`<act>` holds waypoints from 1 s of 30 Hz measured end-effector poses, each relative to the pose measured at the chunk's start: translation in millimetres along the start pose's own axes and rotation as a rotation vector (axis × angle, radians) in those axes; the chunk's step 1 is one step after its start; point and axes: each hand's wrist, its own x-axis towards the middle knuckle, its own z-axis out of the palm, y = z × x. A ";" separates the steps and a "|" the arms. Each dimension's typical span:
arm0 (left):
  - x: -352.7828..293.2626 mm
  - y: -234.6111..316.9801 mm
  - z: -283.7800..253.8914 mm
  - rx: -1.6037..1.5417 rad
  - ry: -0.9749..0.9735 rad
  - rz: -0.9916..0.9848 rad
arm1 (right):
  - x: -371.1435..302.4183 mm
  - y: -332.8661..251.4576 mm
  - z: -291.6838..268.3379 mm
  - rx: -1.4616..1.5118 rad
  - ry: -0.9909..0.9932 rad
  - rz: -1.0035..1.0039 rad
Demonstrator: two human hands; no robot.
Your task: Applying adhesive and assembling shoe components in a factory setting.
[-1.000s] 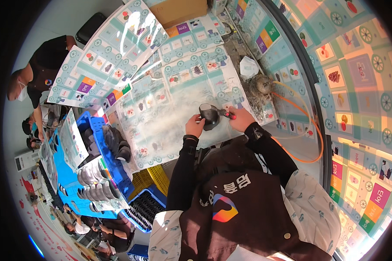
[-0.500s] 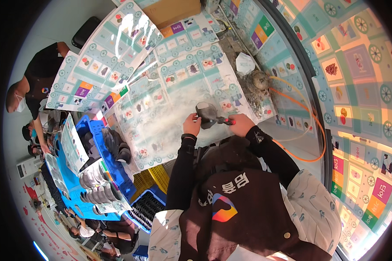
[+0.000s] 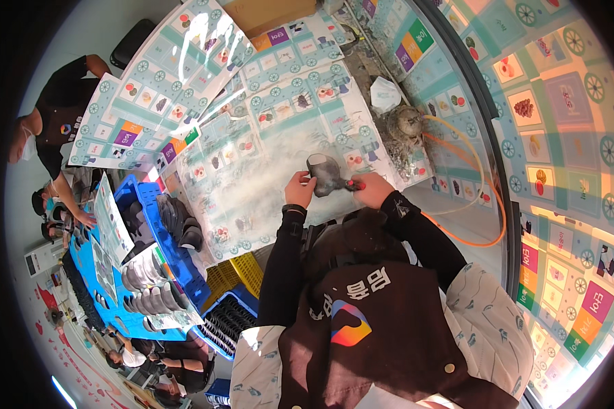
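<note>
My left hand (image 3: pixel 299 188) pinches the edge of a dark moulded piece (image 3: pixel 328 178) over the dusty worktop. This piece is curved, grey-black, with a pale oval face at its far end; its exact kind I cannot make out. My right hand (image 3: pixel 376 190) is closed round a small red-and-black hand tool (image 3: pixel 354 185). The tool's tip meets or comes very close to the piece's right side. Beneath both hands lies a patterned paper-covered worktop (image 3: pixel 273 160), whitened with dust.
To the left, a blue crate (image 3: pixel 176 245) holds dark curved pieces; a yellow crate (image 3: pixel 233 276) sits near it. An orange hose (image 3: pixel 502 215) loops at right by a dusty round fitting (image 3: pixel 409 123). A co-worker (image 3: pixel 65 112) stands at left. Patterned panels (image 3: pixel 157 82) rise beyond the worktop.
The dark piece has been turned in my left hand, so its pale oval face now shows. Both hands have shifted slightly.
</note>
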 end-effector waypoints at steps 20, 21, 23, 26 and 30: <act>7.8 -33.7 -0.1 0.119 0.031 -0.037 | 2.3 -12.0 -3.5 0.075 -0.127 -0.013; 8.2 -32.8 0.5 0.114 0.029 -0.056 | 6.8 -12.1 -4.6 0.100 -0.080 -0.013; 7.0 -32.2 -1.4 0.084 0.015 -0.052 | 19.9 -13.2 -7.0 0.082 -0.080 -0.023; 2.7 -37.2 -8.7 0.054 0.020 -0.043 | 34.5 -3.0 4.2 0.090 0.023 -0.070; -6.3 -83.5 -43.6 -0.108 0.078 -0.144 | 58.1 -1.8 16.5 -0.028 0.023 -0.009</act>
